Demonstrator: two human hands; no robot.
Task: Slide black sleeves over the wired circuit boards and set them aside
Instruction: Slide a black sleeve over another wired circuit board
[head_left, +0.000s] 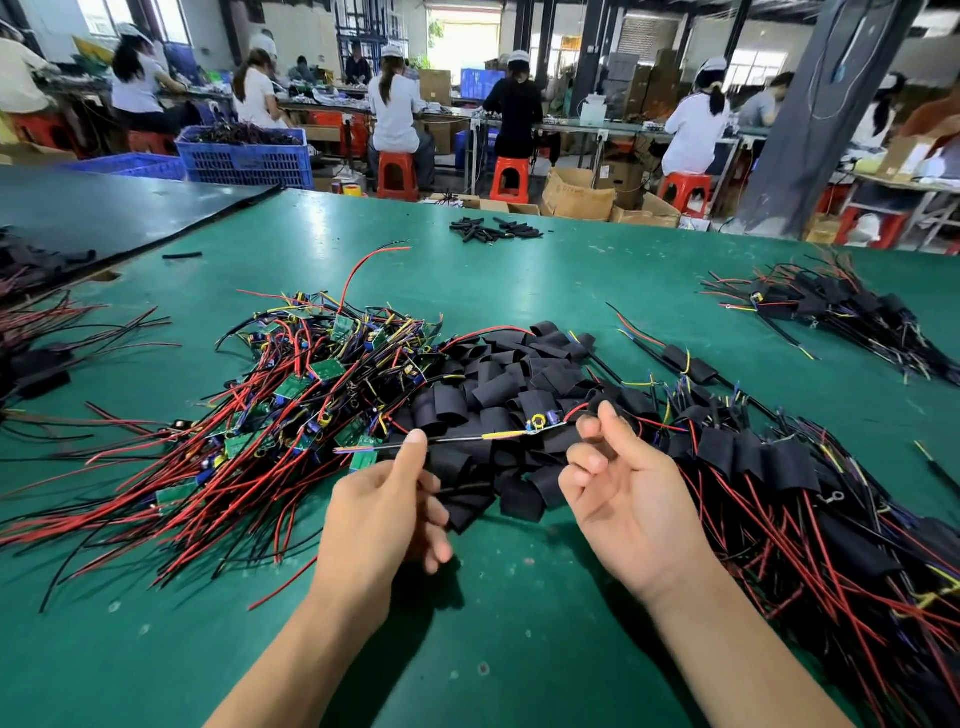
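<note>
Green table (519, 613), wired board (537, 423) between fingers (414, 451)

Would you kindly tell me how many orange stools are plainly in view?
3, beyond the green table: left stool, middle stool just right of it, right stool near the grey pillar. More may sit unclear or hidden at both far edges.
</note>
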